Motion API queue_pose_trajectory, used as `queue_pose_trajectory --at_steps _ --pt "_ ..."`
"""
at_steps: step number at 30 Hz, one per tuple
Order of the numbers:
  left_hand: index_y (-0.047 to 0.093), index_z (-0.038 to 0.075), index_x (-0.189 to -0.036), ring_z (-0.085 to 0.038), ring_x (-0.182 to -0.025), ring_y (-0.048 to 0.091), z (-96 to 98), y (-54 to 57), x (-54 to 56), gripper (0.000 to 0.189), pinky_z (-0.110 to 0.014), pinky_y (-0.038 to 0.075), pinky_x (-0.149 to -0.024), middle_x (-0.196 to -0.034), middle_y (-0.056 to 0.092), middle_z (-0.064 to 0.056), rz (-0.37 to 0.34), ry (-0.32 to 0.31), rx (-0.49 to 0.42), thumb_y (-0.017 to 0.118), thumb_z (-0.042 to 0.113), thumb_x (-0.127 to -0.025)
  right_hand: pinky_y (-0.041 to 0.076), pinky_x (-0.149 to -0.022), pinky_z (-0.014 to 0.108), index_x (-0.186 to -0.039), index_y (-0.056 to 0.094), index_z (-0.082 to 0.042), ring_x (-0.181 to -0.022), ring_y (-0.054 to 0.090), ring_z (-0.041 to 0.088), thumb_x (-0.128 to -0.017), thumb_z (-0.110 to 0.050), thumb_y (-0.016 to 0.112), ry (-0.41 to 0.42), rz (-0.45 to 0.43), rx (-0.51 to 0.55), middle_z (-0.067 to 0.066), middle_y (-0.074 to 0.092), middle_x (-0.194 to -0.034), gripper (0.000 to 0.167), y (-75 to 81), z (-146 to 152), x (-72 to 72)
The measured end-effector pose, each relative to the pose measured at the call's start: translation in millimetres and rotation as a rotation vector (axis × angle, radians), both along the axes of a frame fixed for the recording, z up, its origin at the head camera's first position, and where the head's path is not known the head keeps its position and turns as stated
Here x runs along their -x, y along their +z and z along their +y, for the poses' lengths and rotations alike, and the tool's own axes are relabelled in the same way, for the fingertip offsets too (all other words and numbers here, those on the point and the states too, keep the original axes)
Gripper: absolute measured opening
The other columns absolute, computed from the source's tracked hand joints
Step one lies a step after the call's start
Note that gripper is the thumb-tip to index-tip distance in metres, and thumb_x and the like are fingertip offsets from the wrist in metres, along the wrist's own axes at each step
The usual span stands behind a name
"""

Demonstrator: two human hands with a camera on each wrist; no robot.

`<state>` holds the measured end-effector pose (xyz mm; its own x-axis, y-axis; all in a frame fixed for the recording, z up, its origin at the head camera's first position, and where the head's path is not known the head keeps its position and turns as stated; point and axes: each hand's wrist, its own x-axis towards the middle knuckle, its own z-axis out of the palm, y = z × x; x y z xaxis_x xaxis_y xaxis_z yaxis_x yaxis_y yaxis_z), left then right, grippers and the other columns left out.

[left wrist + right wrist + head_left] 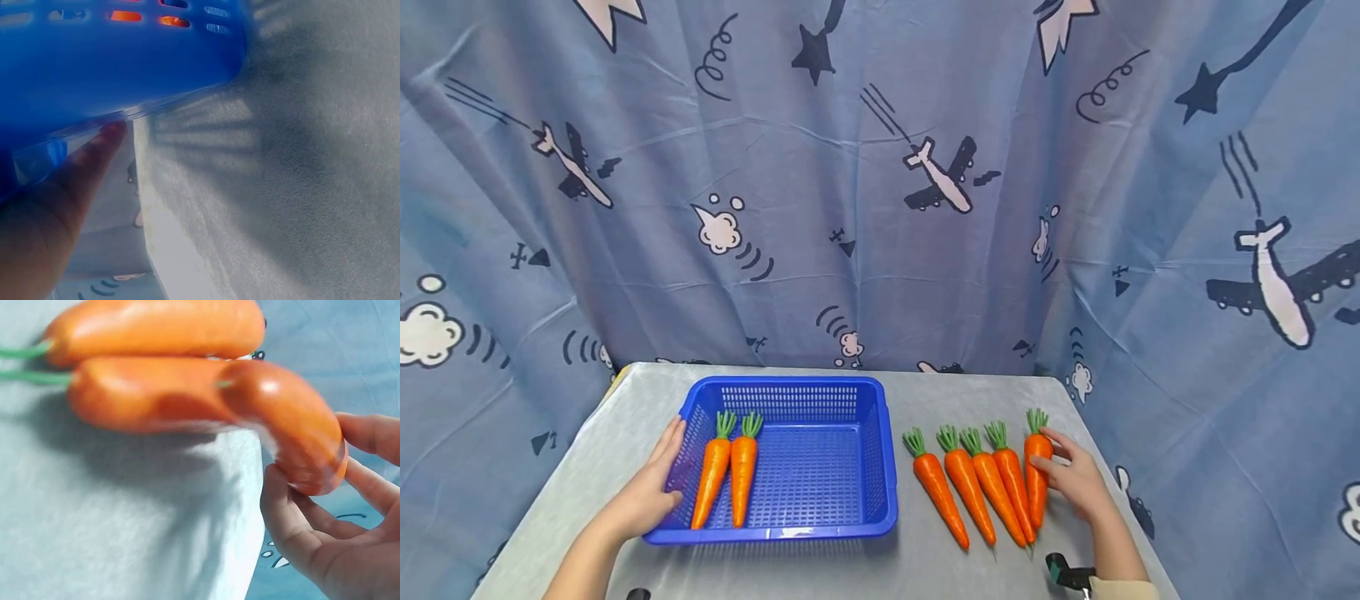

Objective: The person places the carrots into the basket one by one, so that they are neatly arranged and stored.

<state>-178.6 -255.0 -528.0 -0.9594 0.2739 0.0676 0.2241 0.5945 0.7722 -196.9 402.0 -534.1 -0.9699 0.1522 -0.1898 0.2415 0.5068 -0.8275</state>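
Observation:
At the right end of a row of carrots, my right hand grips an orange carrot with green stems. The right wrist view shows this carrot between the thumb and fingers, with other carrots beside it. My left hand rests with fairly straight fingers against the left side of a blue plastic basket. A finger touches the basket's rim in the left wrist view. Inside the basket, toward its left side, two carrots lie side by side.
Several more carrots lie slanted on the pale table, between the basket and my right hand. A blue curtain with airplane prints hangs behind and around the table. Near my right wrist is a small dark object.

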Motion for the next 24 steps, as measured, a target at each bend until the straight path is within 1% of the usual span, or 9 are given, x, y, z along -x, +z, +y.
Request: queue_pose_trajectory --at_steps 2,6,9,12,13,15,19,20,24 --pt "0.003 0.003 -0.162 -0.055 -0.150 0.002 -0.4 -0.1 0.5 0.107 -0.019 -0.006 -0.114 -0.168 -0.005 -0.023 0.009 -0.002 0.000 0.058 -0.016 -0.072 0.062 -0.081 0.036 -0.156 0.035 -0.006 -0.119 0.058 0.042 -0.098 -0.021 0.064 0.005 0.004 0.009 0.035 0.036 -0.149 0.067 2.6 -3 1.0" --pt "0.004 0.001 -0.162 -0.055 -0.150 0.002 -1.2 0.0 1.3 0.106 -0.007 -0.006 -0.106 -0.168 -0.005 -0.023 0.023 -0.003 0.009 0.058 -0.016 -0.072 0.061 -0.084 0.038 -0.156 0.037 -0.008 -0.118 0.060 0.039 -0.098 -0.026 0.064 0.025 0.017 0.023 0.033 0.038 -0.150 0.066 7.7 -11 4.5" --pt "0.004 0.001 -0.161 -0.055 -0.150 0.003 -1.7 0.8 1.4 0.105 -0.007 -0.006 -0.106 -0.168 -0.005 -0.023 0.025 0.001 0.013 0.058 -0.016 -0.072 0.061 -0.085 0.041 -0.156 0.037 -0.010 -0.118 0.061 0.037 -0.098 -0.030 0.064 0.036 0.026 0.052 0.033 0.038 -0.150 0.067 11.4 -17 8.2" --pt "0.004 0.002 -0.162 -0.055 -0.151 0.002 -2.6 1.6 1.0 0.105 -0.019 -0.005 -0.115 -0.169 -0.006 -0.022 0.013 0.003 0.013 0.058 -0.015 -0.073 0.061 -0.085 0.042 -0.156 0.037 -0.012 -0.116 0.062 0.036 -0.098 -0.030 0.064 0.040 0.035 0.102 0.031 0.037 -0.152 0.067 15.1 -25 11.6" --pt "0.004 0.002 -0.162 -0.055 -0.151 0.002 -2.8 1.7 0.8 0.105 -0.019 -0.005 -0.115 -0.169 -0.005 -0.022 0.013 0.004 0.016 0.058 -0.015 -0.073 0.061 -0.084 0.042 -0.156 0.037 -0.012 -0.116 0.062 0.035 -0.098 -0.030 0.064 0.045 0.037 0.120 0.030 0.036 -0.153 0.067 16.5 -27 12.8" --pt "0.004 0.002 -0.162 -0.054 -0.151 0.002 -3.0 2.1 1.4 0.104 -0.034 -0.003 -0.121 -0.169 -0.006 -0.022 0.004 0.006 0.021 0.057 -0.015 -0.074 0.061 -0.085 0.043 -0.156 0.038 -0.013 -0.117 0.061 0.036 -0.098 -0.030 0.065 0.057 0.040 0.138 0.029 0.034 -0.153 0.066 19.9 -33 14.6" --pt "0.004 0.003 -0.162 -0.054 -0.151 0.002 -2.5 2.7 3.7 0.103 -0.054 0.002 -0.123 -0.169 -0.007 -0.020 -0.001 0.010 0.035 0.057 -0.015 -0.075 0.061 -0.086 0.045 -0.154 0.041 -0.013 -0.119 0.060 0.039 -0.097 -0.029 0.065 0.096 0.057 0.112 0.029 0.037 -0.152 0.063 28.7 -44 17.4" --pt "0.004 0.003 -0.162 -0.054 -0.151 0.002 -2.2 2.8 3.9 0.103 -0.064 0.005 -0.120 -0.169 -0.007 -0.020 -0.005 0.009 0.036 0.057 -0.014 -0.075 0.061 -0.086 0.045 -0.153 0.041 -0.012 -0.119 0.059 0.040 -0.098 -0.028 0.065 0.113 0.064 0.101 0.030 0.038 -0.151 0.063 31.7 -47 17.6" --pt "0.005 0.002 -0.162 -0.055 -0.150 0.003 -1.6 2.2 1.2 0.103 -0.070 0.008 -0.117 -0.169 -0.006 -0.021 -0.013 0.008 0.025 0.058 -0.015 -0.074 0.060 -0.084 0.039 -0.151 0.042 -0.008 -0.114 0.062 0.034 -0.098 -0.027 0.064 0.158 0.075 0.086 0.030 0.042 -0.148 0.061 42.4 -62 18.2"
